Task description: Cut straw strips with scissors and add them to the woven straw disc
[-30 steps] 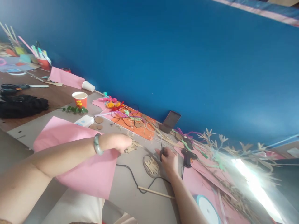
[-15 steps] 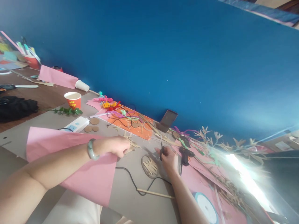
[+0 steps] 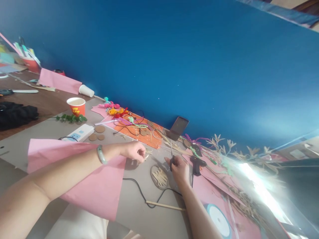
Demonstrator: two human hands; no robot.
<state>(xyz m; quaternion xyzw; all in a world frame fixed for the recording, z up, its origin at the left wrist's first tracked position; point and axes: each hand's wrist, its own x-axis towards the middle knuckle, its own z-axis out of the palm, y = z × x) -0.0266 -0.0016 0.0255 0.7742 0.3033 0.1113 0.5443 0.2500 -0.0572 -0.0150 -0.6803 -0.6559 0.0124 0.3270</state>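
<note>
My left hand [image 3: 134,151], a jade-coloured bangle on its wrist, is closed in a pinch. A small pale strip [image 3: 146,156] shows at its fingertips, over a few similar strips lying on the grey table. My right hand [image 3: 180,169] is closed around the dark handles of a pair of scissors [image 3: 171,149], whose thin metal blades point away from me. Between the hands and a little nearer lies an oval wood slice [image 3: 159,177] with several short pale strips on it. A thin stick [image 3: 165,206] rests across a black cord in front.
Pink paper [image 3: 97,192] lies under my left forearm. A glue gun [image 3: 198,165] sits right of my right hand. A phone [image 3: 178,127] leans on the blue wall. Leftward are a power strip [image 3: 79,132], round wood slices [image 3: 100,128] and a paper cup [image 3: 76,106]. A ribbon spool [image 3: 218,220] lies front right.
My left hand has moved a little to the right and lifted slightly from the loose strips, with a small strip at its fingertips. My right hand and the scissors have hardly moved.
</note>
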